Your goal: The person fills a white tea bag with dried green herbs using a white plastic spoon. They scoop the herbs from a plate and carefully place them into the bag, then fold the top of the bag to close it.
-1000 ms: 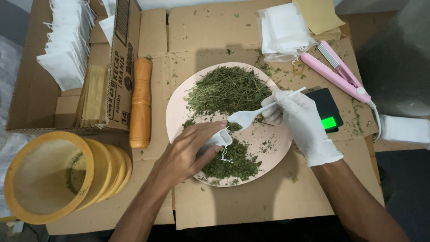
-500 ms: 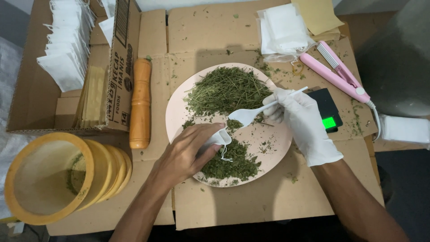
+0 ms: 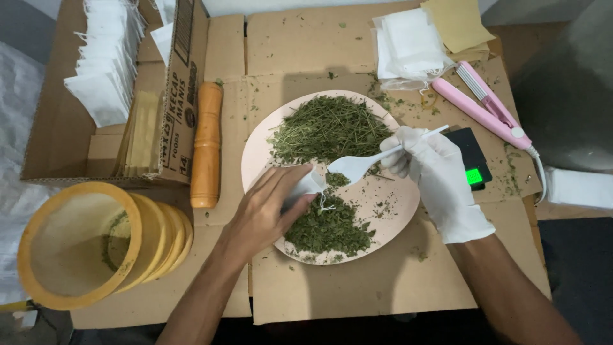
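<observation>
Left hand (image 3: 268, 214), bare, pinches a small white tea bag (image 3: 305, 185) open over the pink plate (image 3: 255, 166); bag string dangles onto the herbs. Right hand (image 3: 434, 176), in a white glove, grips a white plastic spoon (image 3: 357, 166) by the handle, bowl tipped at the bag mouth with a bit of dried green herb (image 3: 336, 179) at its tip.

Progress, judging from the layout: this bag looks mid-fill, not closed yet. Plate carries two heaps, a coarse stemmy pile (image 3: 329, 128) on the far side and a finer pile (image 3: 329, 231) on the near side, so plenty of herb is left.

Left of the plate: wooden pestle (image 3: 206, 144) lying flat, then a cardboard box (image 3: 182, 76) with rows of white bags (image 3: 105, 64) standing in it and a stack of yellowish sheets; cannot tell if those bags are filled. Nested yellow sieves (image 3: 83, 246) lie on their side near-left of the plate, some green dust inside.

Right of the plate: small black scale (image 3: 472, 163) with a green lit display, pink heat sealer (image 3: 479, 108), loose empty white bags (image 3: 408, 48) far-right. Cardboard sheets cover the table (image 3: 357, 287).
</observation>
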